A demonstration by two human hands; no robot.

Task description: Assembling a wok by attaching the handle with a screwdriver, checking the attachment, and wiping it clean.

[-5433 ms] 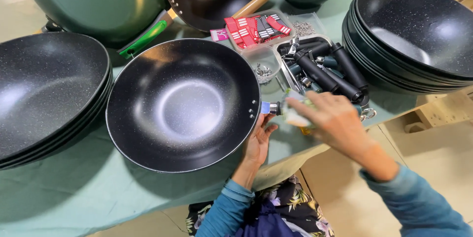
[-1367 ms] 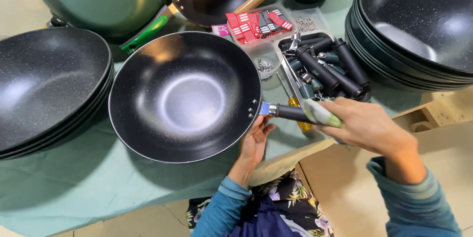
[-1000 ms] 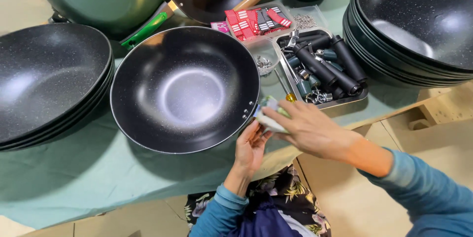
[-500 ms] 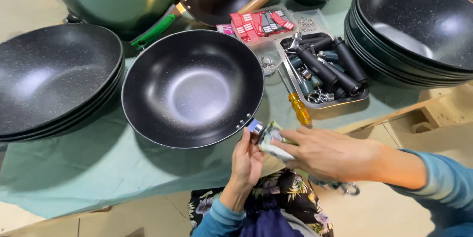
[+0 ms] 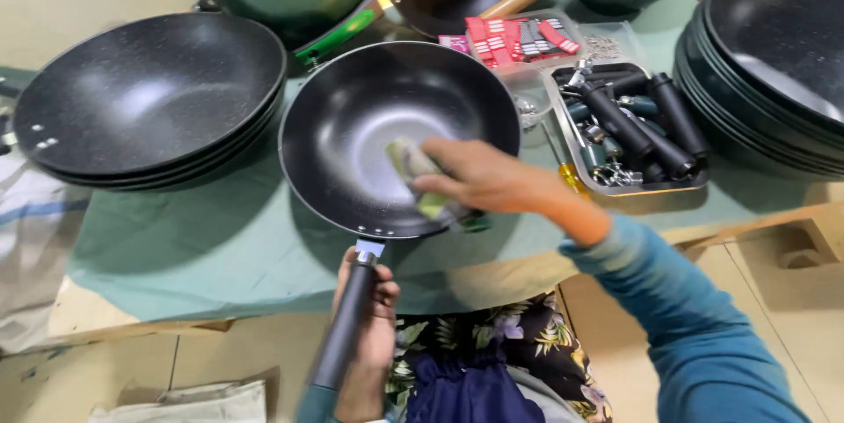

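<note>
Now the black handle point(image 5: 345, 324) is on the pan point(image 5: 400, 137) and the left hand point(image 5: 365, 326) grips it tight below, while the right hand point(image 5: 479, 181), just above, holds a green cloth point(image 5: 420, 178) inside the pan, wiping it, and next needs gentle rubbing all around.

One head-worn camera looks steeply down, close over the green-covered table point(image 5: 176, 247), facing its far edge.
</note>
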